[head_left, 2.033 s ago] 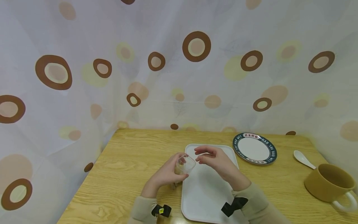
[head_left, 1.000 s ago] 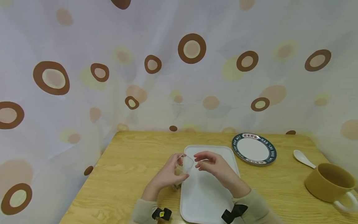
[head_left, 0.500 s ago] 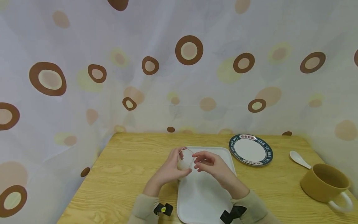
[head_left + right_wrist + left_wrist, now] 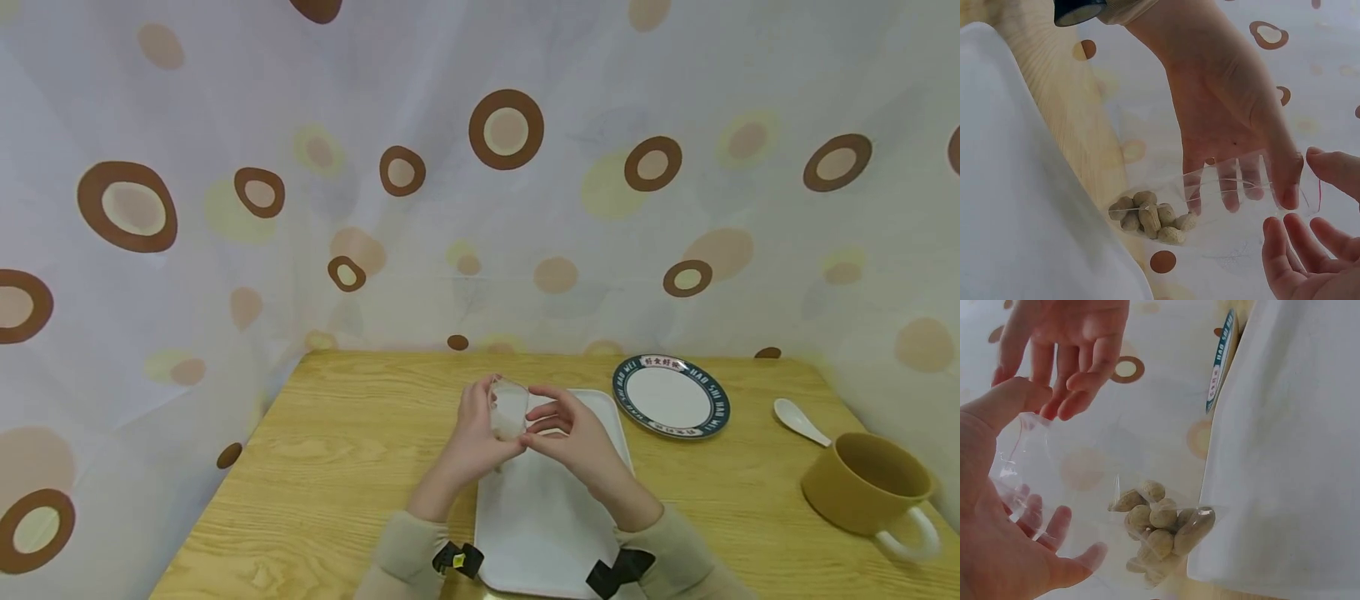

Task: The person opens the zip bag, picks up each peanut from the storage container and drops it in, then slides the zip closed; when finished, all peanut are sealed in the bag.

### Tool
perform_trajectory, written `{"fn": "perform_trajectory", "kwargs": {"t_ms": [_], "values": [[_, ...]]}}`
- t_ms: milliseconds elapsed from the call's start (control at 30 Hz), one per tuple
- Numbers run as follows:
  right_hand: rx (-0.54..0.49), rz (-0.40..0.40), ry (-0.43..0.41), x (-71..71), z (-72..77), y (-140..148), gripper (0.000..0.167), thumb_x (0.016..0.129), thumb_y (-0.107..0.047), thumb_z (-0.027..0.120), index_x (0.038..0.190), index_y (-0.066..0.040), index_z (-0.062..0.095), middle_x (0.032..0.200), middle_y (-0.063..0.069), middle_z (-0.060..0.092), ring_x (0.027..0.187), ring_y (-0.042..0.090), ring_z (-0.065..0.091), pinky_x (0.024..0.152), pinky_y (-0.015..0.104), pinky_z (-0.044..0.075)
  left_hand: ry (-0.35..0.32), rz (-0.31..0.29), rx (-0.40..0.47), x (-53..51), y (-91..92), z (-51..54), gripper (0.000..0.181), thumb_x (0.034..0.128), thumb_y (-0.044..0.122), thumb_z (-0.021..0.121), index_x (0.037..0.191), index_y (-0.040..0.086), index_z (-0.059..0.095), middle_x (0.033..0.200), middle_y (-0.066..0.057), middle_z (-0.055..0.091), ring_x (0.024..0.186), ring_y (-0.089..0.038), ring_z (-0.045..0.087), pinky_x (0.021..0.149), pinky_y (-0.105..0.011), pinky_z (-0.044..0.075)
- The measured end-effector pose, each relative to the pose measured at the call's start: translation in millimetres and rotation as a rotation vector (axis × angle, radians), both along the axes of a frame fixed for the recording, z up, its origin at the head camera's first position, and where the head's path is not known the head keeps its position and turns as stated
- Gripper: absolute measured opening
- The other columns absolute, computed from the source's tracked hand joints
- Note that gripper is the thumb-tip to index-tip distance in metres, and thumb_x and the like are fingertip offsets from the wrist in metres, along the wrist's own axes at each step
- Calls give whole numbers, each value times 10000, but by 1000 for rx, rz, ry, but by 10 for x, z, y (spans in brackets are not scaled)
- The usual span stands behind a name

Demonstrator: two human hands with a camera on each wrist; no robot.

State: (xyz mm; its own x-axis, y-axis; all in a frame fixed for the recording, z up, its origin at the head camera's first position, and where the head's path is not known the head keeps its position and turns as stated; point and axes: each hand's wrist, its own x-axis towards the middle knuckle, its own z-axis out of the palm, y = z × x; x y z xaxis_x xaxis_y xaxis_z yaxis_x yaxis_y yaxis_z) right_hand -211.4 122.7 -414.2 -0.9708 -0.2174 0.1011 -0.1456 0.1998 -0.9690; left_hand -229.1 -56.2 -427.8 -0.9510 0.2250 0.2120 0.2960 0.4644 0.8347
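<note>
A clear plastic bag (image 4: 508, 410) with a thin red line near its mouth is held up by my left hand (image 4: 474, 440), its thumb and fingers on either side of it. Unshelled peanuts (image 4: 1161, 520) are gathered in the bag's lower end, seen best in the wrist views. My right hand (image 4: 573, 435) is at the bag's mouth, its fingers loosely bent and its thumb apart from them. In the head view its thumb tip meets the left thumb. Beneath both hands lies a white tray (image 4: 536, 525); the bag's lower end is mostly hidden from the head view.
A blue-rimmed white plate (image 4: 670, 397) lies beyond the tray's far right corner. Farther right are a white spoon (image 4: 799, 422) and a mustard-coloured mug (image 4: 855, 492) with a white handle. A patterned curtain (image 4: 420, 225) hangs behind and beside the wooden table (image 4: 360, 433).
The left hand has moved right and away from me with the bag, raising it slightly. The gap between the hands has narrowed until the thumbs meet. The bag's round mouth now looks narrower.
</note>
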Motion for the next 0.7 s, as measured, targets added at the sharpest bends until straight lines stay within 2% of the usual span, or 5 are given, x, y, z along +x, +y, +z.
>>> {"fn": "perform_trajectory", "kwargs": {"t_ms": [133,233,367,533,700], "values": [[36,-75,3,4,-1,-42,533,843,-131,782,1331,-89,573,1085,123,677,973,210,667,784,231,542,41,40,3,19,59,4,930,725,188,851,1458,90,287,1301,-178,384,1152,-287,418,925,-476,444],[52,-130,5,1,-6,-58,463,851,-144,777,1280,-78,614,1069,100,700,970,189,663,783,228,529,65,48,9,38,91,7,942,720,194,849,1458,76,276,1276,-169,380,1140,-282,405,920,-464,432],[68,-197,13,-18,-24,-54,329,878,-171,753,1181,-65,680,1058,82,721,970,154,653,789,231,514,55,32,20,68,115,23,967,746,241,841,1485,74,240,1239,-137,362,1096,-240,374,893,-424,412],[47,-249,8,-42,-39,-34,221,899,-219,734,1057,-65,740,1017,78,727,892,167,635,734,271,524,32,3,26,89,124,23,955,788,272,821,1501,96,211,1158,-95,332,1046,-206,331,849,-385,375],[25,-279,-13,-58,-31,13,208,912,-205,718,1030,-36,741,944,42,724,797,155,631,717,247,513,10,-26,65,101,82,-2,887,856,253,763,1518,88,195,1190,-101,357,1130,-249,403,924,-434,421]]}}
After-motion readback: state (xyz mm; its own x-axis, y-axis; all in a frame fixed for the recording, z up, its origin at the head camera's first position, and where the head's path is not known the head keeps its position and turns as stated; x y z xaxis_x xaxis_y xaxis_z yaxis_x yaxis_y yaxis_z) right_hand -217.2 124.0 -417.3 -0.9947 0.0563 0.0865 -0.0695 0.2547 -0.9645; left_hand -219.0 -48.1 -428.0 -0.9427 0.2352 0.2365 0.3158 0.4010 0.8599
